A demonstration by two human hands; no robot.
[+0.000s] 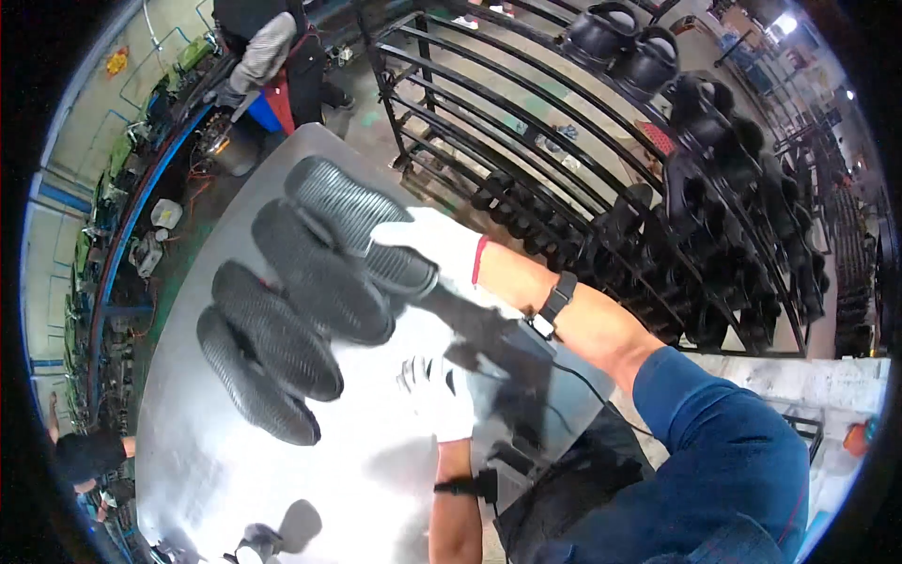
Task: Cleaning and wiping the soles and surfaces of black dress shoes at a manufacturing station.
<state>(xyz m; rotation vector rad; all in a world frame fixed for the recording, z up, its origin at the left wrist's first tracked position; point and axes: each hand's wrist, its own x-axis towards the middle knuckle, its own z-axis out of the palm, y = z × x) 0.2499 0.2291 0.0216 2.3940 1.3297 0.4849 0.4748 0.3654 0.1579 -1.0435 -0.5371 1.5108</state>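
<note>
Several long black shoe soles (324, 268) with ribbed upper faces lie side by side, slanting across a shiny metal table (376, 489). My right hand (432, 246), in a white glove with a red cuff edge, grips the side of the farthest sole (348, 202), one digit reaching over its ribbed face. What its other fingers do beneath the edge is hidden. Closer to me, my left hand (440, 395), also white-gloved, hovers over or rests on the metal, apart from the soles. Its fingers are partly bent and spread, slightly blurred, with nothing seen in them.
A black metal rack (526, 70) beyond the table carries many black shoes (700, 202) on its right side. At the far left another person (263, 52) stands near a machine line. A dark cable (568, 371) runs from my right wrist. A lamp-like round object (301, 524) is near the front edge.
</note>
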